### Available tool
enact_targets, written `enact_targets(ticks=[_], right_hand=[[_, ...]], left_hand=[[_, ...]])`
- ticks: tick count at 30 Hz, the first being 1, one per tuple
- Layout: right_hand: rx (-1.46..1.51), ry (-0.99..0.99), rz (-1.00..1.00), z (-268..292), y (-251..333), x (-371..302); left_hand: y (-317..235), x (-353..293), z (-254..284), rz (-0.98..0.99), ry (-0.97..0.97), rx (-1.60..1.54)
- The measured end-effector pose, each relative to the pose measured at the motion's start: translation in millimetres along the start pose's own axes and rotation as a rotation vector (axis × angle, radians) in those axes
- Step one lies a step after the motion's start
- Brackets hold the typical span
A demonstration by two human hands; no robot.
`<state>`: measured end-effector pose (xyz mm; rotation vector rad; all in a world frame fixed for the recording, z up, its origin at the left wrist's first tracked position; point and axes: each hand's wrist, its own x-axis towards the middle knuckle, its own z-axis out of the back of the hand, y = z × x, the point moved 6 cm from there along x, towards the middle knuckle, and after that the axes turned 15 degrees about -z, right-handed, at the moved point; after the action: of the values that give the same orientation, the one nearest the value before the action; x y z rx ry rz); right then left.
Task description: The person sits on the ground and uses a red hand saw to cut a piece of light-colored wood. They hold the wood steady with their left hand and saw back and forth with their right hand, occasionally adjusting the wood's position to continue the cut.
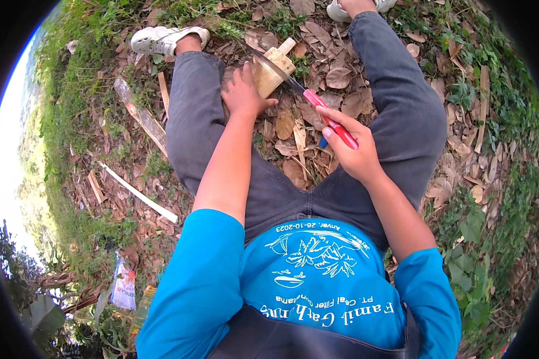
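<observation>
Between my lower legs is a pale wooden block (267,78) with a narrower peg-like end (287,46) pointing away from me. My left hand (244,93) grips the block from its left and near side, thumb stretched to the right along the near end. In my right hand (354,146) is a saw (331,120) with a red handle and a long, thin dark blade. The blade lies slantwise across the block, just short of the peg-like end, its tip reaching past the left side. Whether it has cut into the wood is too small to tell.
Dry leaves (339,78) and wood scraps cover the ground between my legs. A small blue object (323,142) lies near my right thigh. To my left are a rough wooden piece (139,115), a thin pale strip (139,195) and a plastic packet (123,283). Another stick (483,107) lies right.
</observation>
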<state>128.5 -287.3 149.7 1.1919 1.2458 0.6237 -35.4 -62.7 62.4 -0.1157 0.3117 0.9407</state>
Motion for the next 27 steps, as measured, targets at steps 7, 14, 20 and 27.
enact_targets(ticks=[7,14,20,27], right_hand=[[0.029,0.004,-0.021,-2.3,1.5,1.4],[0.001,0.009,-0.053,-1.7,-0.3,-1.3],[0.043,0.000,-0.043,-0.9,-1.2,2.9],[0.040,0.017,-0.046,-3.3,-0.7,0.7]], left_hand=[[7.4,-11.8,-44.7,0.001,-0.235,0.416],[23.7,3.9,-45.7,-0.115,-0.198,0.403],[7.8,-21.6,-36.1,-0.020,-0.240,0.335],[28.6,-17.8,-44.6,-0.029,-0.211,0.263]])
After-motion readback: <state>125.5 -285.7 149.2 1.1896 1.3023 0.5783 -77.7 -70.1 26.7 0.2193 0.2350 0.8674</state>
